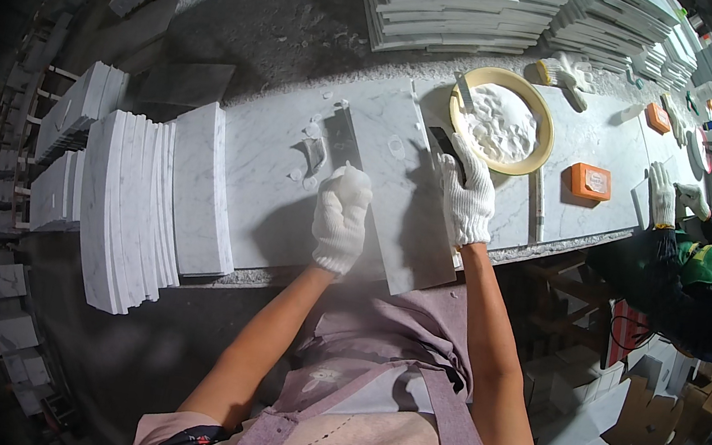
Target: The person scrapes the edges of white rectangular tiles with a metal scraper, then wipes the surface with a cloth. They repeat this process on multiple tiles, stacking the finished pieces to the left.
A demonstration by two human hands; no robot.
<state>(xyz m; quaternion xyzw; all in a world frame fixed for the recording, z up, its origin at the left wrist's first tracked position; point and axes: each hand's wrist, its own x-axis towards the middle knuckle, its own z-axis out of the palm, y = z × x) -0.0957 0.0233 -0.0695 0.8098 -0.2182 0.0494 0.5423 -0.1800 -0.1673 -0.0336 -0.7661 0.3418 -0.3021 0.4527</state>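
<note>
A long grey-white marble slab (404,220) lies crosswise before me, its near end jutting past the table edge. My left hand (342,219), in a white knit glove, is closed in a fist at the slab's left edge; what it may hold is hidden. My right hand (471,193), gloved too, curls at the slab's right edge around a dark, flat-looking thing (442,140) whose kind I cannot make out. Beyond it stands a yellow bowl (545,146) of white paste or powder, a flat blade (464,92) leaning inside. White scraps (312,154) lie beyond my left hand.
Marble slabs stand in rows (136,201) at the left; tall stacks (468,11) rise at the back. Right of the bowl are an orange box (591,182), a narrow strip (538,207) and loose gloves (566,75). A co-worker's gloved hands (665,195) are at the far right.
</note>
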